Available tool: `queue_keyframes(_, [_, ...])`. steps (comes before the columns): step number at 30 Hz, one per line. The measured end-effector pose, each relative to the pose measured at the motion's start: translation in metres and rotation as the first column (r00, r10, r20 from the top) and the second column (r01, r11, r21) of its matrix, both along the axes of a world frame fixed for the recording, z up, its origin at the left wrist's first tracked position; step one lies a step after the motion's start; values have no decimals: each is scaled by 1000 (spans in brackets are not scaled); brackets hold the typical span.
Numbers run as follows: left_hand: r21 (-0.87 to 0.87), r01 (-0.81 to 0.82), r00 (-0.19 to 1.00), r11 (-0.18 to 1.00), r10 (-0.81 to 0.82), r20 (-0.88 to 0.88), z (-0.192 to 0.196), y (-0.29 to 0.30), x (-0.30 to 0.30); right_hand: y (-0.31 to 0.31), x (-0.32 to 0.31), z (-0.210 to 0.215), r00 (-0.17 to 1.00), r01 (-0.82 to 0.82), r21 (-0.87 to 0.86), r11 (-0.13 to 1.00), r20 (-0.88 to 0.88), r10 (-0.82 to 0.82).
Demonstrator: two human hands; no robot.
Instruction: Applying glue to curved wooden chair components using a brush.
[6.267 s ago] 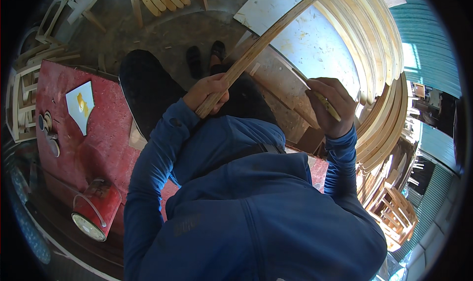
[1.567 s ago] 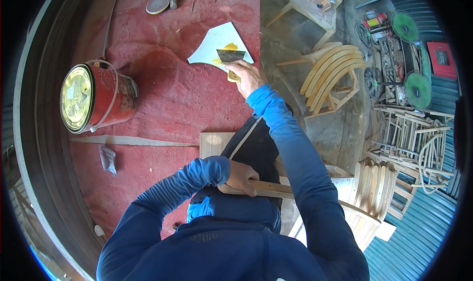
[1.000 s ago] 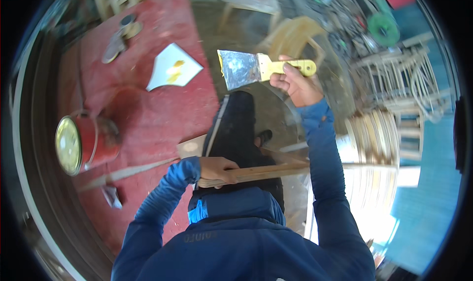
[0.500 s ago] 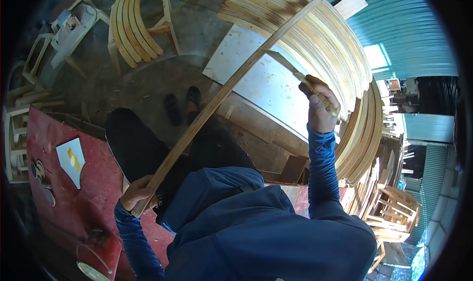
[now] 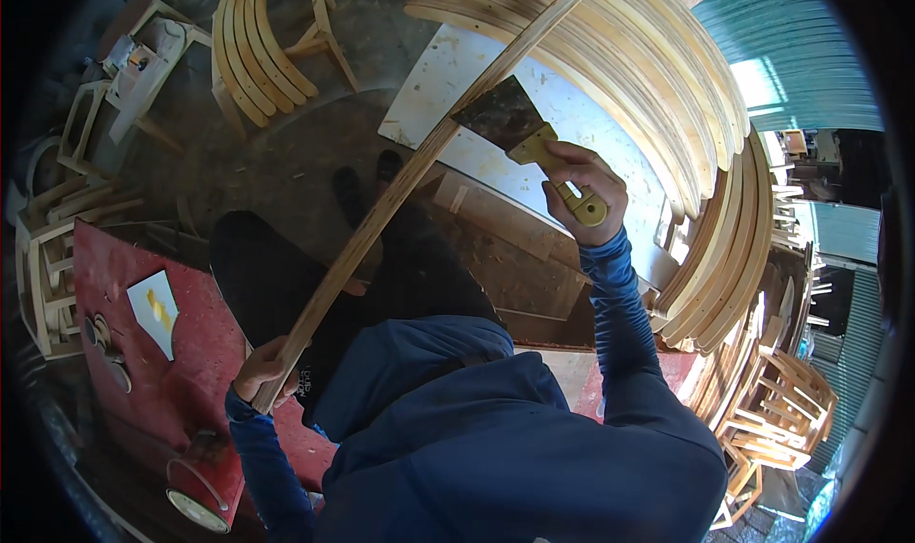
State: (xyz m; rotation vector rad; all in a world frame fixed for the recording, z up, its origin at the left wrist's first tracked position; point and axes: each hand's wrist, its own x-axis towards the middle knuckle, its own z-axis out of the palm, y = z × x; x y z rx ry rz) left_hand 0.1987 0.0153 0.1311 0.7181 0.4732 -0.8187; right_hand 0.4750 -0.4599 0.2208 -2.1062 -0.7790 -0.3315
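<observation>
My left hand (image 5: 263, 372) is closed round the near end of a long, slightly curved wooden strip (image 5: 383, 208). The strip runs away from me across my lap, its far part over a stack of curved wooden slats (image 5: 610, 57). In my right hand (image 5: 593, 183) is a putty knife (image 5: 501, 114) with a yellow handle and a wide dark blade. Its blade edge meets the side of the strip near the strip's middle, the flat face turned up. Beneath the knife lies a white board (image 5: 486, 176).
On the red surface (image 5: 205, 324) to my left lie a white card with a yellow smear (image 5: 152, 312) and several round lids (image 5: 107, 348). A red bucket (image 5: 205, 486) is at the near left. More curved slats (image 5: 253, 48) rest on a wooden frame at the far left. Chair frames (image 5: 777, 410) stand at right.
My right hand has moved left and a little nearer with the putty knife, whose blade has turned from edge-on to flat face up. My left hand keeps its grip on the strip.
</observation>
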Motion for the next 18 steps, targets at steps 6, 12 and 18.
queue_keyframes(6, [-18, -4, 1000, 1000, 4, -6, 7, -3, 0, 3, 5, -7, 997, -75, -21, 997, -21, 75])
queue_keyframes(12, [9, -5, 1000, 1000, 5, 11, 8, -4, 0, -3, 11, 2, 986, -139, -71, 988, -97, 132])
queue_keyframes(18, [114, 3, 999, 993, -8, 42, 10, -9, -4, -2, 13, 21, 984, -159, -102, 982, -92, 150])
